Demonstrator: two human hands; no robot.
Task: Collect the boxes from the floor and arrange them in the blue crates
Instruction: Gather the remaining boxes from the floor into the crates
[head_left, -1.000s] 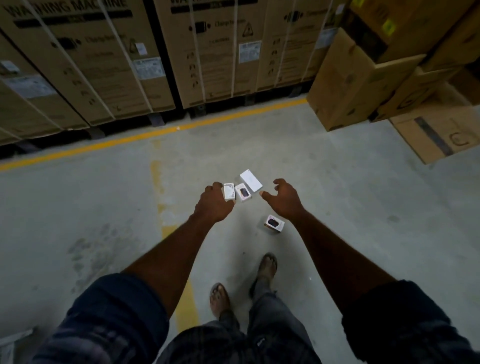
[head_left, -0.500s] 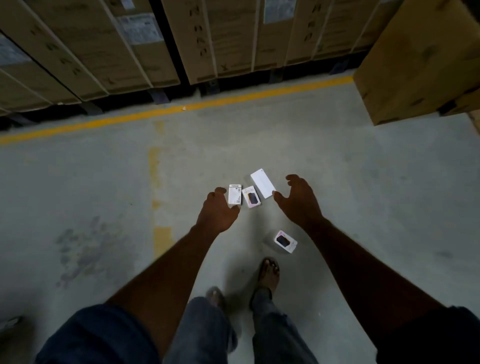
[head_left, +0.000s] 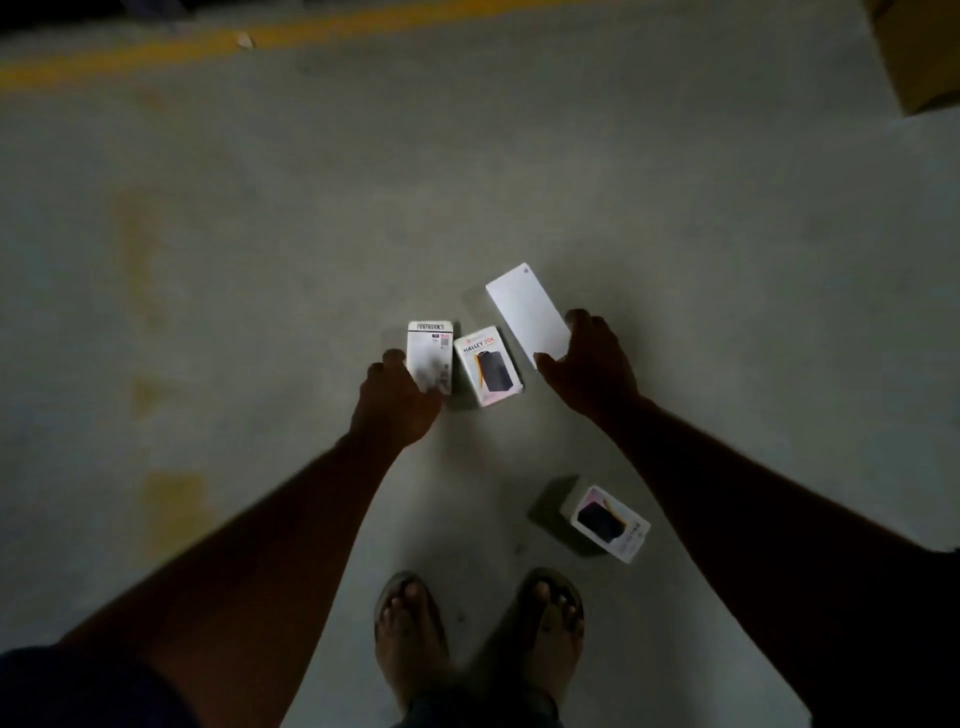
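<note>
I'm at the pick-up step. My left hand (head_left: 397, 400) grips the near end of the labelled box (head_left: 430, 353), and my right hand (head_left: 592, 369) pinches the white box (head_left: 524, 317). Both boxes lie on the floor (head_left: 260, 260). Next I should lift them clear of the middle box (head_left: 487, 364) lying between them. A fourth box (head_left: 610, 522) waits near right. I see no crates.

Left hand (head_left: 395, 410) hides the near end of the leftmost box (head_left: 430, 353), its grip blurred; cardboard carton (head_left: 919, 57) at two o'clock is cut off
</note>
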